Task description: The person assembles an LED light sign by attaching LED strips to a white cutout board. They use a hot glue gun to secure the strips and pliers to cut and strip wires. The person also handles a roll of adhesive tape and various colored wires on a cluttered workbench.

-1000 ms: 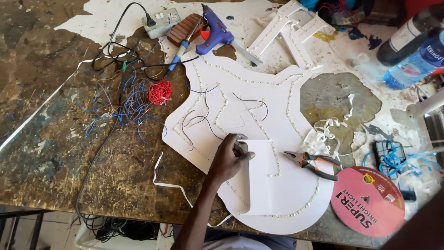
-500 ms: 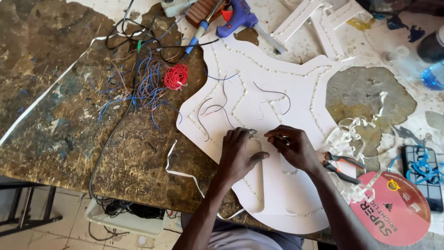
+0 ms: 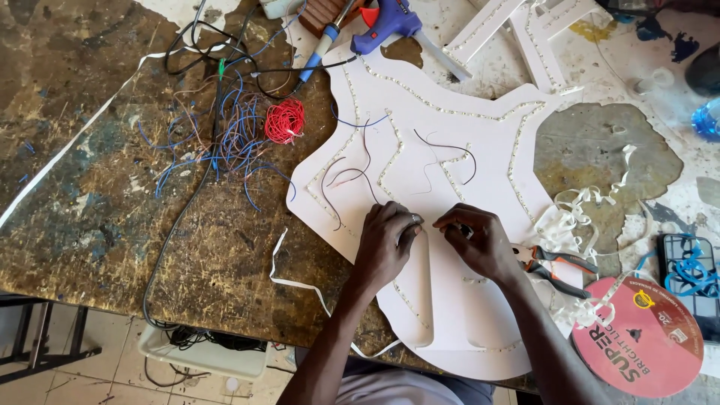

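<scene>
While your two hands meet at the lower centre of the frame, both rest on the white cutout board, a large shaped panel lying on the worn desk and reaching from the upper centre down to the bottom edge. Your left hand lies flat-knuckled on the board, its grip pressed together on a small metallic piece at the fingertips; what that piece is cannot be told. Your right hand, just beside it, has its grip pinched on something small and dark, also too small to identify. Rows of pale strip lights trace the board's outline, and thin dark wires loop across its surface just above your left hand. Orange-handled pliers lie on the board's right edge, close to your right wrist. At lower right sits a pink round reel, with curls of white backing tape above it. At upper left of the board lie a red wire coil and a tangle of blue wires on the desk. A blue glue gun lies at the top centre, touching the board's upper tip.
</scene>
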